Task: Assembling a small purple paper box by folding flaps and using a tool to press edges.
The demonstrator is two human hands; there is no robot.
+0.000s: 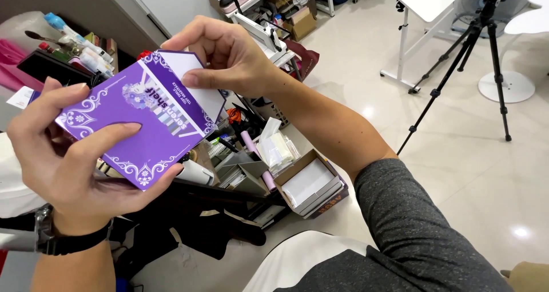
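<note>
We look down at two bare hands holding a purple cardboard box (134,129) in the left half of the frame, above a cluttered floor. The box is flat, printed with white ornamental curls, and tilted so its open end points to the upper centre. Our left hand (68,155), wearing a dark wristwatch (51,240), cradles the box from below at the lower left, thumb pressed on its purple face and fingers curled under its edge. Our right hand (229,54) comes in from the upper centre and pinches the box's white top flap (189,69) between thumb and fingers. Its forearm runs down to a grey sleeve (412,229) at the lower right. Below the box, near the centre, sits an open carton of white cards (311,183) among other stationery. A black tripod (457,63) stands on the pale tiled floor (486,166) at the upper right.
</note>
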